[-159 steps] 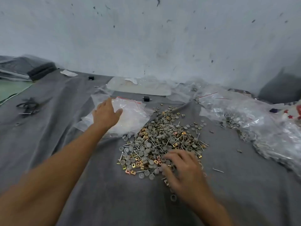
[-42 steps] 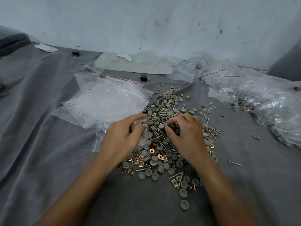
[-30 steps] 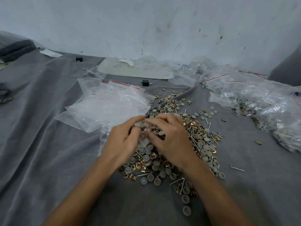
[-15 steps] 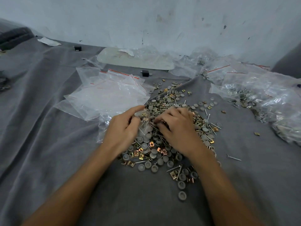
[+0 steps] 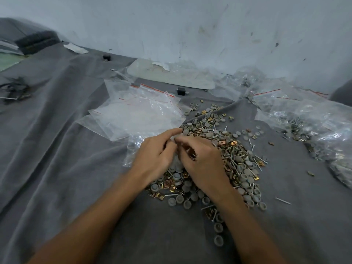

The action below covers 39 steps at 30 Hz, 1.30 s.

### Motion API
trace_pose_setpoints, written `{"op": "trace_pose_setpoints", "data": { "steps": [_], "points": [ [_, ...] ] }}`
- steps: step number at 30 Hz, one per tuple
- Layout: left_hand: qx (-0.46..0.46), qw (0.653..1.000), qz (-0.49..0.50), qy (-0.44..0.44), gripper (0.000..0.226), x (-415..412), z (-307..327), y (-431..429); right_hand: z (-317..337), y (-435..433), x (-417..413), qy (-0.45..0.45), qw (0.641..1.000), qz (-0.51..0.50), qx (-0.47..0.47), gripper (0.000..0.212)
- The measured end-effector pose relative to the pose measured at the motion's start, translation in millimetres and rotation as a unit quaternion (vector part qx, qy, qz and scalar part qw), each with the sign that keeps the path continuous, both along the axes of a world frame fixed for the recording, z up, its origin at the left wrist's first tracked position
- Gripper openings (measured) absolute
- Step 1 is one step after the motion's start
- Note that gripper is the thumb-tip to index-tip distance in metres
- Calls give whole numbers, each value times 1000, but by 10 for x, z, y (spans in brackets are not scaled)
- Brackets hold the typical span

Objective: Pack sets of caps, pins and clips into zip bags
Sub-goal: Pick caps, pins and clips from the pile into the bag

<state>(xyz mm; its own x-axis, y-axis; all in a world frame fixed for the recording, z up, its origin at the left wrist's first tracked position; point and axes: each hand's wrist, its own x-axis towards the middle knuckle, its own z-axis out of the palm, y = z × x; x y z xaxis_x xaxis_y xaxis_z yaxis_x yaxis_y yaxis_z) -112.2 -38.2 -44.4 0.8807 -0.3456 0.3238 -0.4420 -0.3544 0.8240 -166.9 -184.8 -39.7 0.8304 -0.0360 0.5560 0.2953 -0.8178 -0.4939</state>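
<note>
my left hand pinches the crinkly clear zip bag at the edge of heaped round grey caps, brassy clips and thin pins, while my right hand curls at its mouth, grip unclear.

Left hand: bare, knuckle ridges across its back; at the right edge of the zip bag.
Right hand: bare, tendons raised along its back; right of the zip bag.
Fingers: bare, slender.
Forearms: bare from wrist to lower frame edge, below the zip bag.
</note>
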Motion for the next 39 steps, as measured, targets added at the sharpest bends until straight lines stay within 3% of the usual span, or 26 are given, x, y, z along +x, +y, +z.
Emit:
{"op": "trace_pose_setpoints", "data": {
  "steps": [3, 7, 13, 16, 21, 28, 33, 39],
  "points": [
    [6, 1000, 1, -12, 53, -2, 11, -10, -10, 10, 5, 33, 998, -1, 46, 21],
    [10, 1000, 4, -25, 52, 2, -2, -8, -38, -21, 20, 36, 999, -7, 25, 10],
    [0, 999, 10, -42, 54, 34, -53, -2, 16, -127, -7, 53, 998, 33, 27, 22],
    [-18, 999, 20, -44, 48, 52, -88, 5, 40, -261, 9, 26, 999, -40, -18, 20],
    [-18, 999, 17, -40, 48, 46, -89, 6, 22, -498, -18, 135, 977, -92, -135, 29],
    [-13, 999, 16, -37, 48, 58, -99, 13, 33, -512, 3, 134, 975, -104, -141, 21],
    [-7, 999, 17, -37, 47, 50, -91, 8, 64, -490, -8, 96, 983, -119, -100, 24],
    [-9, 999, 16, -26, 45, 58, -85, 16, 147, -459, -17, 62, 986, -54, 142, 20]
  ]
}}
